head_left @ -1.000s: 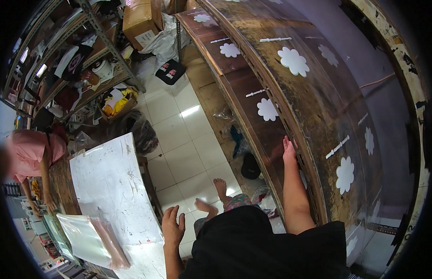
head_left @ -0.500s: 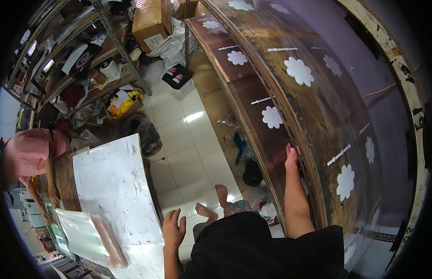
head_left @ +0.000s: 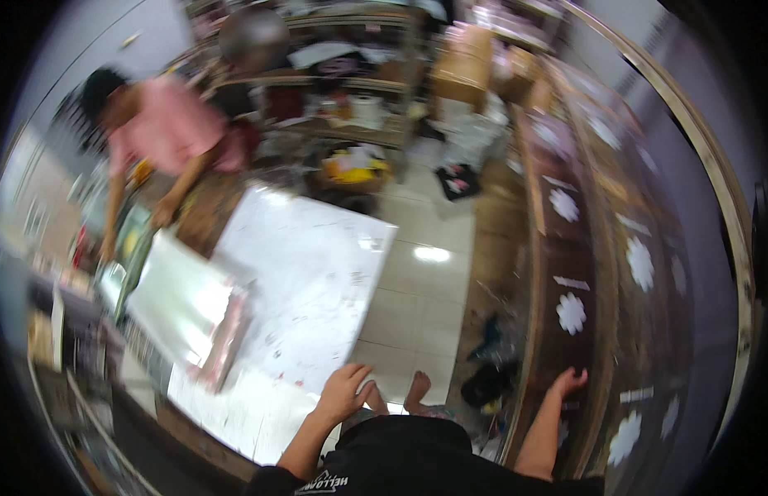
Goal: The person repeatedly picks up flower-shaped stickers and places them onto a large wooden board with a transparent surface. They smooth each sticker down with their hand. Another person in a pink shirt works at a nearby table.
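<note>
My left hand [head_left: 344,393] hovers by the near right corner of a large white board [head_left: 310,273], its fingers loosely bent and apart with nothing in them. On the other side, my right hand [head_left: 571,380] reaches over the lower shelf of a long wooden rack [head_left: 558,248]. Its fingers look spread and bare, though motion softens them. Just beyond that hand lies a white flower-shaped cutout [head_left: 571,313] with a short white strip [head_left: 572,282] beside it. More such pairs sit along both levels, including a larger flower cutout [head_left: 640,264] on the upper one.
A stack of clear plastic sheets [head_left: 181,302] lies on the board's left. Past it, a person in pink [head_left: 173,124] leans over the table. Cardboard boxes [head_left: 462,70] and a metal shelf [head_left: 343,83] stand at the back. A black cap [head_left: 489,384] lies beneath the rack.
The view has swung left, bringing more of the table and the person into sight. My right hand has drawn back from the gap under the upper shelf's edge. My left hand stays empty.
</note>
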Available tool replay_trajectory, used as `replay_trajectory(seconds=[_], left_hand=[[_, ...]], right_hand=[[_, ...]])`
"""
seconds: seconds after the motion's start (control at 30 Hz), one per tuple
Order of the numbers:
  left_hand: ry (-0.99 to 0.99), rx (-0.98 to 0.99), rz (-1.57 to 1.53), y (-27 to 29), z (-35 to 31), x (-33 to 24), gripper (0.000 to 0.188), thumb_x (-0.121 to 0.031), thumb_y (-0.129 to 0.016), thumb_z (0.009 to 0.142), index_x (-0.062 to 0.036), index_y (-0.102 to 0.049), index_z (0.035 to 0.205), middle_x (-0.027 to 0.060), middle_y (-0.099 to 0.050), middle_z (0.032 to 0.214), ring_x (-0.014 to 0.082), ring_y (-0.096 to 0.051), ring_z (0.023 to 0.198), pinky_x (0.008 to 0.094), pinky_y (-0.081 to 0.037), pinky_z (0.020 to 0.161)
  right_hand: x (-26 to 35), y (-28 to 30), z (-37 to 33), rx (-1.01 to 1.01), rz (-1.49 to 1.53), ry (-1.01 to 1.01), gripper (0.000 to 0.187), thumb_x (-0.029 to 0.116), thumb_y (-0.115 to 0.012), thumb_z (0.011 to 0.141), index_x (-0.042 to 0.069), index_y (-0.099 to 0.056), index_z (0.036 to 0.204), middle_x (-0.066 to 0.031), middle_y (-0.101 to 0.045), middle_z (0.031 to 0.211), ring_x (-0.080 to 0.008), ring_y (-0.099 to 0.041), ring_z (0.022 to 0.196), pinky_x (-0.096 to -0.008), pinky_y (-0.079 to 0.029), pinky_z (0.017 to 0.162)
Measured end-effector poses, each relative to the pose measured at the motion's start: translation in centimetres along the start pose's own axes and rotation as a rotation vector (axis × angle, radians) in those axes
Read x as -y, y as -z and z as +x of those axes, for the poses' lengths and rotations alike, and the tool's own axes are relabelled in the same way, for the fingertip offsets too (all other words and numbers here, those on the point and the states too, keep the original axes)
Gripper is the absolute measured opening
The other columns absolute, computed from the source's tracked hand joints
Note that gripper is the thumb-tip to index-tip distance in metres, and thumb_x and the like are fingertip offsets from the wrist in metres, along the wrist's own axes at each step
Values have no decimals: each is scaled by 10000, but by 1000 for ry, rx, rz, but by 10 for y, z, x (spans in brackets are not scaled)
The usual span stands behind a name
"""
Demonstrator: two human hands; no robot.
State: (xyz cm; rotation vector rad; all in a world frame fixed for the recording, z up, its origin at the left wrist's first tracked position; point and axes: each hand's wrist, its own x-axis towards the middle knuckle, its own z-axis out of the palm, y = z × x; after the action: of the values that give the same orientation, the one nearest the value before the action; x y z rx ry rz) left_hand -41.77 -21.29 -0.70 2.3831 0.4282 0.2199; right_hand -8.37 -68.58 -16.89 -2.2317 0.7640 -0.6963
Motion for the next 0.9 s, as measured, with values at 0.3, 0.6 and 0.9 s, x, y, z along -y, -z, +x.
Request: replay_trajectory(seconds=[0.3,0.6,0.9], left_hand=[[54,-283,37,44,-49,21,327,-175,-674,891,-27,-646,1182,167,-646,1134,348,-630,1035,424,-516,894],[189,-545,71,94,-113,57,298,-168,-666,894,-12,-657,1147,166,-642,1138,341,-620,1046,417,-501,920],[247,-754,88,128,-152,87,293,-22,-668,848,27,-643,1135,210,-616,1131,377,-609,1025,429,-497,897]], right_hand=[[83,-93,-124,635,592,67,428,17,-512,955,54,-492,1381,-151,-599,1176,-236,-666,882,-319,-560,693],[86,-96,-273,1241,445,5,369,26,-512,952,28,-484,1320,-139,-575,1162,-230,-684,799,-322,-560,606],[24,-52,-354,1642,-165,306,403,128,-587,950,-28,-546,1319,-190,-641,1194,-268,-724,868,-362,-581,673]])
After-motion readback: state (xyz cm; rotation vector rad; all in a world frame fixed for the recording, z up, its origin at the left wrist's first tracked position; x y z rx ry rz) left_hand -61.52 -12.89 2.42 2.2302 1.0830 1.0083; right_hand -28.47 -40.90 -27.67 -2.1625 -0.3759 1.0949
